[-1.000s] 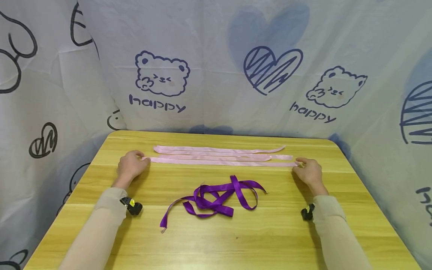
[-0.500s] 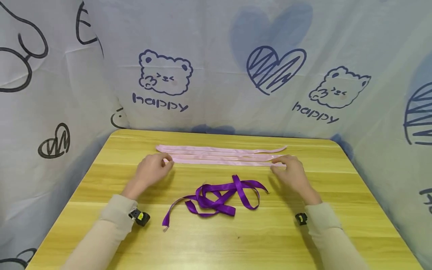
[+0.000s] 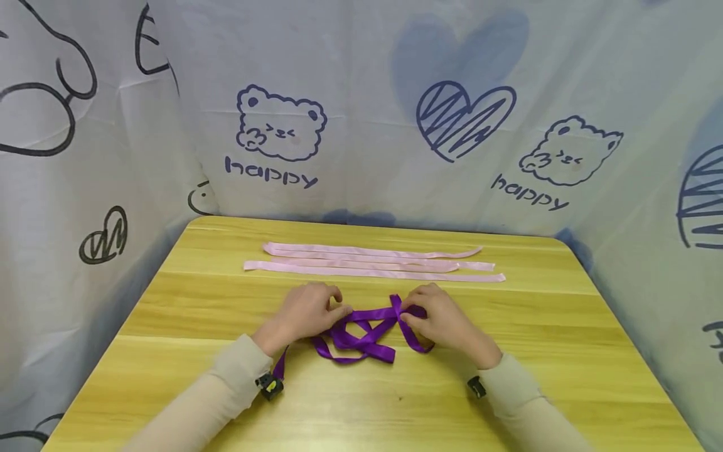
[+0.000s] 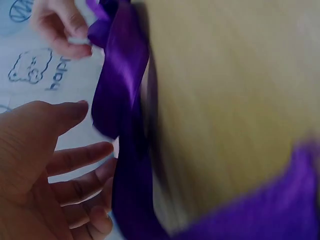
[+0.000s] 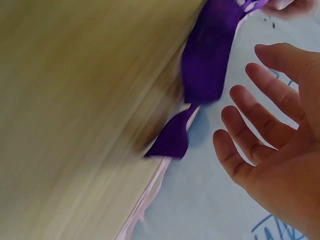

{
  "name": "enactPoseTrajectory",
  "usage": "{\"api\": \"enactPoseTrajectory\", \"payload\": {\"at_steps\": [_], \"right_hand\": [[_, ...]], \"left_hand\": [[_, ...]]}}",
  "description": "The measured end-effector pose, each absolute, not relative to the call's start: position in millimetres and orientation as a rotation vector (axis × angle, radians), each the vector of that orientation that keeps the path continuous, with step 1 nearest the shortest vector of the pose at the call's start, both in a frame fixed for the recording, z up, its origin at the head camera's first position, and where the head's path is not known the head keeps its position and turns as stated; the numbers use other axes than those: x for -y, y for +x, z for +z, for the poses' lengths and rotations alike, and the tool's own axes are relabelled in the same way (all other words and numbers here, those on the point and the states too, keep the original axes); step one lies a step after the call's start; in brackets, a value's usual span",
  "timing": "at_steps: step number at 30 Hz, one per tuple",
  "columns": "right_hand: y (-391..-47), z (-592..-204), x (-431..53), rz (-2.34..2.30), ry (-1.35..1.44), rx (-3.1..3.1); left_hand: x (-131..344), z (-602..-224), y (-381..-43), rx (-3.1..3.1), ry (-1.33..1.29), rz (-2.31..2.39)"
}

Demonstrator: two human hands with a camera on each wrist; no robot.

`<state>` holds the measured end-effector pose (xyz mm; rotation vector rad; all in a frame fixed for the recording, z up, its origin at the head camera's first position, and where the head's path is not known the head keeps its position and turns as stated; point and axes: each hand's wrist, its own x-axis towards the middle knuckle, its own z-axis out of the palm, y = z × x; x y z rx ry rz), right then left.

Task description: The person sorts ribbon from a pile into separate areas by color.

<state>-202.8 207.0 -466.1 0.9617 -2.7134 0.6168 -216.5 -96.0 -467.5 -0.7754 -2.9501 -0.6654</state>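
A tangled, glossy purple ribbon (image 3: 353, 342) lies between the left hand (image 3: 307, 309) and right hand (image 3: 443, 316), fingers loosely spread, facing the far edge of the yellow wood-grain counter (image 3: 367, 408).

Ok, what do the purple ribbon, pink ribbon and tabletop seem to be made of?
Purple ribbon: probably satin-like fabric, softly glossy; it folds limply and shows lighter highlights.
Pink ribbon: likely similar fabric, faintly shiny, though small in view.
Tabletop: wood or printed laminate, smooth with soft glare; grain streaks fit either.
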Motion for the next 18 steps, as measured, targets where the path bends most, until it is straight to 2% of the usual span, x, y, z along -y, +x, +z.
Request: {"api": "enactPoseTrajectory", "payload": {"at_steps": [11,18], "right_hand": [[-212,-471,-185,0.512,1.088,2.806],[-208,-468,-181,0.656,1.129,2.987]], "left_hand": [[77,-478,-215,2.991,-0.955,-0.599],[80,-477,-210,2.977,-1.114,-0.642]]}}
